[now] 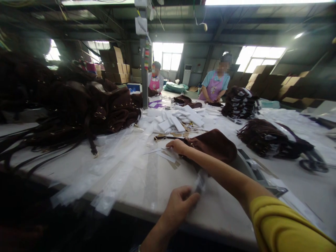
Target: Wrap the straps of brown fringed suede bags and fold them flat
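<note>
My left hand [181,201] is near the table's front edge, fingers curled and pinching the end of a clear plastic strip [201,180]. My right arm in a yellow sleeve reaches forward across the table. My right hand [177,145] rests at the near side of a dark brown suede bag [214,143], close to its metal strap fitting; its fingers are curled and partly hidden. Thin clear and white strips [165,154] lie on the table just under that hand.
A big heap of brown bags and straps [86,108] fills the left. Clear plastic sleeves [115,168] spread over the white table [231,206]. White folded packets [178,120] lie mid-table. Fringed dark bags [270,140] sit right. Two people [215,85] work at the far end by a pole [144,70].
</note>
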The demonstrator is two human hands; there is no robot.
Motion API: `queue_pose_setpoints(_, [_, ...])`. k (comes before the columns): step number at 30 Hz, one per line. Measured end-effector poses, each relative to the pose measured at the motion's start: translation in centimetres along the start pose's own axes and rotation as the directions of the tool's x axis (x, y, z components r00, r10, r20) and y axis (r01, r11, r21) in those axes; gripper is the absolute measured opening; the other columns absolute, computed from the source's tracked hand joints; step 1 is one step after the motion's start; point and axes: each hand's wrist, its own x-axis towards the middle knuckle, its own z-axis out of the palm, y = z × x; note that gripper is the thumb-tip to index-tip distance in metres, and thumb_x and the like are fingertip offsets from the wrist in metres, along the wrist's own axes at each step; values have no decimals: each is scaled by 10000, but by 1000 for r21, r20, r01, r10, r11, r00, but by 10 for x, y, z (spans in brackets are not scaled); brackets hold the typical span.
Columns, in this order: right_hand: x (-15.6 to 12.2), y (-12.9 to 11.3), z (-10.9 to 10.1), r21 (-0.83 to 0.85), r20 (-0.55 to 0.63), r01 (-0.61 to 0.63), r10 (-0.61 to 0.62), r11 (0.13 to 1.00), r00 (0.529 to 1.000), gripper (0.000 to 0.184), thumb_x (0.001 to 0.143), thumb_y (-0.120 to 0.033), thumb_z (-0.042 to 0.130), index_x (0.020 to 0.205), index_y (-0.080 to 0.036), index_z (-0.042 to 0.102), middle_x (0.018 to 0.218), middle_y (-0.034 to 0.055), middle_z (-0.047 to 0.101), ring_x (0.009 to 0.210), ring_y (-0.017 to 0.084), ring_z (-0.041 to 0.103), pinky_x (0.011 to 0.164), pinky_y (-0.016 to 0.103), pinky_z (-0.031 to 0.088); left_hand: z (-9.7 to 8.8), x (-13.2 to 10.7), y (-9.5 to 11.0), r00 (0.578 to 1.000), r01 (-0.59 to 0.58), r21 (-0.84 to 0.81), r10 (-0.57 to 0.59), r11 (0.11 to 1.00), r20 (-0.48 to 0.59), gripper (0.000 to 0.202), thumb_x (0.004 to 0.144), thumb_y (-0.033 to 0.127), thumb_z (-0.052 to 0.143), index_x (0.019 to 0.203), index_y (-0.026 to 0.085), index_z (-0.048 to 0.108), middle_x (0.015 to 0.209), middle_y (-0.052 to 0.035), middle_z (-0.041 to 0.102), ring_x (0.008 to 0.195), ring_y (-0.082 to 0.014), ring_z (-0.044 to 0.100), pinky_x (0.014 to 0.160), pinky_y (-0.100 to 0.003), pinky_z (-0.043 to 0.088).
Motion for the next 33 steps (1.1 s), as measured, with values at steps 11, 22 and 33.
queue_pose_setpoints(11, [-20,-38,2,-5,61,-186,186,983,981,249,924,-304,629,1070,-103,637,1085,96,657,985,209,645,874,413,536,0,1,-1,999,-16,-31,17,999,27,429,809,503,672,926,92,717,823,-51,644,797,-187,552,722,-264,409])
queue_pose_setpoints(22, [-140,-35,-67,755,-425,86,384,650,820,317,994,-432,410,1049,-184,601,797,8,646,609,99,599,529,186,461,-4,3,3,993,116,-197,-116,973,15,427,788,485,726,980,103,721,887,-84,706,791,-170,613,743,-250,456])
queue_pose_setpoints(33, [-304,-73,-9,862,-93,-185,506,473,858,245,864,-396,619,798,-186,728,709,10,667,643,144,566,599,253,411,-4,6,21,985,143,-171,-157,975,-71,373,746,432,783,959,128,746,883,-54,723,749,-118,611,729,-203,481])
